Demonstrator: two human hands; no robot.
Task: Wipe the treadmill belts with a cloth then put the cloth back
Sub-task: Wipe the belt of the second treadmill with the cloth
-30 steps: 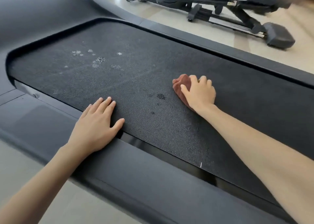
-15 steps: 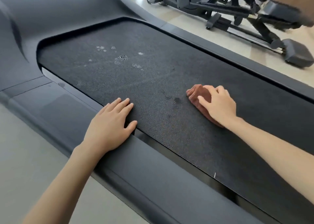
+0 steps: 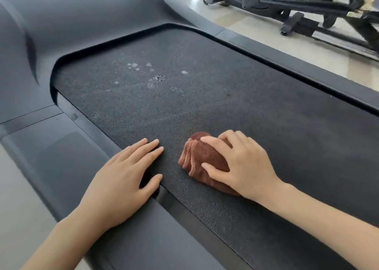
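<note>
Cloth (image 3: 196, 158), bunched on the belt (image 3: 225, 89), sits under the right hand (image 3: 244, 167), whose curled fingers grip it; left hand (image 3: 121, 177) lies flat, fingers straight.

Right hand (image 3: 244, 165) grips brown cloth (image 3: 199, 159) on belt (image 3: 266, 116); left hand (image 3: 123, 173) flat.

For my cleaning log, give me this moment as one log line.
step: wiping belt | right hand: grips brown cloth on belt | left hand: flat on belt edge | pale spots: beyond cloth, not yet wiped
</note>
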